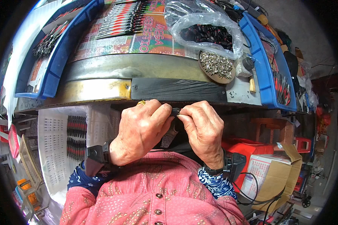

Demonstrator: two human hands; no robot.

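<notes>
In front of my chest, just off the table's near edge, my two hands meet around a small black piece, mostly hidden by the fingers. My left hand is closed, with its thumb and forefinger gripping one end of the piece. Thumb and forefinger of my right hand pinch together at the other end; whether a tiny part sits between them is too small to tell. On the table beyond, a round dish holds many small silvery metal parts. Behind it, a clear plastic bag stands open, full of black pieces.
Slim black-and-red pen-like sticks lie in a row on a printed sheet. Blue trays with similar sticks flank the table. A white basket is below left; a red stool and cardboard box are below right.
</notes>
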